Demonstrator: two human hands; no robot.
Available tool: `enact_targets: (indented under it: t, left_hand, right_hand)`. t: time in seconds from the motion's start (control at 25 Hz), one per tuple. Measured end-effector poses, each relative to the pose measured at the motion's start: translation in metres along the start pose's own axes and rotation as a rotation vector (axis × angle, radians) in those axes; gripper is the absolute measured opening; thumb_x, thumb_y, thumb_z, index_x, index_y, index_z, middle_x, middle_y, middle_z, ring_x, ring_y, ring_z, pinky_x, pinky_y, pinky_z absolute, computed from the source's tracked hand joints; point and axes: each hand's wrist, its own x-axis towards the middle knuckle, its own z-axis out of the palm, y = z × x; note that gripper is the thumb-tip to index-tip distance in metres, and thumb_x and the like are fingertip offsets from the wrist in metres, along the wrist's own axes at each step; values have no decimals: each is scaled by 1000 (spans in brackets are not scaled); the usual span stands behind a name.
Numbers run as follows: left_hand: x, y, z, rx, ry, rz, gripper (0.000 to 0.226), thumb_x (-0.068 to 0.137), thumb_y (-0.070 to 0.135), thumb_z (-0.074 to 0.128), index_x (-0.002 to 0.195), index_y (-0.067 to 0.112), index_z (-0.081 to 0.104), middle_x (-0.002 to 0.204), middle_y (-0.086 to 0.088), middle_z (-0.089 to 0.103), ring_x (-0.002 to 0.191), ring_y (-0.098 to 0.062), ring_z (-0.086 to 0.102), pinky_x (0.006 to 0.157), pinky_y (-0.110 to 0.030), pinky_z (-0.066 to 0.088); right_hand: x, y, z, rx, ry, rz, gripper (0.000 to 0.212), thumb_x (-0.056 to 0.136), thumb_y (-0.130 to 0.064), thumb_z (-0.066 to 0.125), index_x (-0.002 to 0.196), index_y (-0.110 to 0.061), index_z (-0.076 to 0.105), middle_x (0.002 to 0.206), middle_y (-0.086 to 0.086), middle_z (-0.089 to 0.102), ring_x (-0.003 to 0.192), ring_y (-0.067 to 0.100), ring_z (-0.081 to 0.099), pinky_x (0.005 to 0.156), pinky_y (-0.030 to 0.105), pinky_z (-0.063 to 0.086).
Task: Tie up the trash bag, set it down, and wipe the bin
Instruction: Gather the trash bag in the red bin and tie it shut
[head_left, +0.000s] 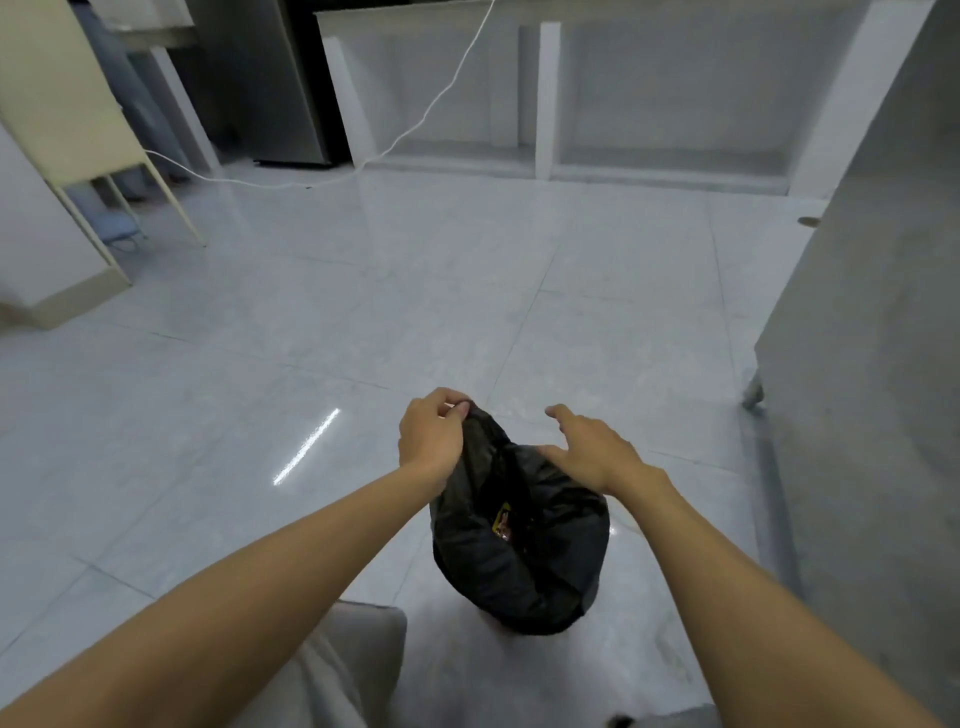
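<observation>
A black trash bag (540, 561) stands on the tiled floor in front of me, its mouth partly open with some yellow-brown rubbish showing inside. My left hand (431, 436) pinches a corner of the bag's rim and holds it up. My right hand (592, 452) hovers over the right side of the rim with fingers spread, holding nothing. The bag wraps the bin completely, so I cannot see the bin itself.
A grey cabinet side (872, 364) with a metal foot rises close on the right. White open shelving (545, 104) lines the far wall. A white cable (415, 124) trails across the floor towards a cream stand (78, 130) at left. My grey trouser leg (353, 665) shows below.
</observation>
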Motion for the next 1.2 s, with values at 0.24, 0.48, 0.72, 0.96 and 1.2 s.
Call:
enact_targets:
  t: [0.24, 0.48, 0.72, 0.96, 1.2]
  left_hand:
    - [7, -1, -23, -50, -142, -27, 14, 94, 23, 63, 85, 28, 73, 88, 5, 71, 91, -18, 65, 84, -37, 55]
    - [37, 6, -29, 141, -341, -11, 11, 90, 24, 67, 82, 29, 70, 93, -1, 70, 96, -23, 65, 89, -38, 55]
    - [36, 4, -37, 470, -568, 168, 62, 72, 48, 82, 122, 28, 51, 108, -1, 58, 99, -25, 60, 83, -38, 52]
    - [32, 6, -49, 573, -199, 372, 17, 94, 31, 52, 107, 33, 62, 93, 0, 70, 90, -31, 64, 70, -35, 50]
    - [42, 8, -60, 385, -262, 291, 8, 87, 22, 61, 85, 19, 67, 87, -1, 73, 76, -21, 72, 71, -30, 54]
  right_hand:
    - [49, -40, 22, -12, -18, -62, 56, 99, -23, 56, 150, -34, 35, 146, 10, 47, 135, 35, 40, 104, 48, 44]
    - [82, -29, 46, -14, 55, 112, 31, 98, -12, 49, 116, -27, 70, 127, 9, 63, 117, 33, 54, 78, 34, 44]
    - [82, -25, 10, 20, 362, 90, 27, 90, 0, 37, 108, -13, 53, 95, 15, 63, 76, 31, 46, 62, 36, 33]
    - [70, -15, 14, -21, 196, -6, 24, 95, -20, 57, 118, -12, 57, 125, 12, 54, 119, 33, 46, 89, 44, 45]
    - [50, 9, -8, -7, 182, 200, 10, 102, -18, 41, 109, -13, 45, 103, 21, 63, 92, 41, 55, 74, 43, 45]
